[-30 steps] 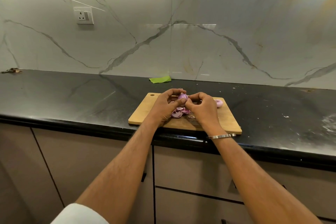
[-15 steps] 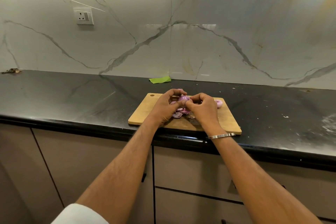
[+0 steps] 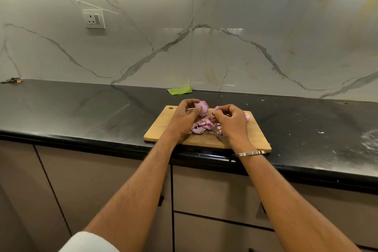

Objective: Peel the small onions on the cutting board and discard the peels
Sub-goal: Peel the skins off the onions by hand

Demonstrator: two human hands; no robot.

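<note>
Black stone worktop carries a cutting board at its front edge. Above it, the left hand grips a small onion, light, firm, likely slippery; the right hand pinches a papery peel.

**Board at the counter's front edge, both hands above it**

Your cutting board lies on the counter, near its front edge. Your left hand holds an onion above the board's back half; your right hand sits just right of it. Peels lie on the board between your hands. Another onion rests behind your right hand. A socket sits on the wall, up and left.
</note>
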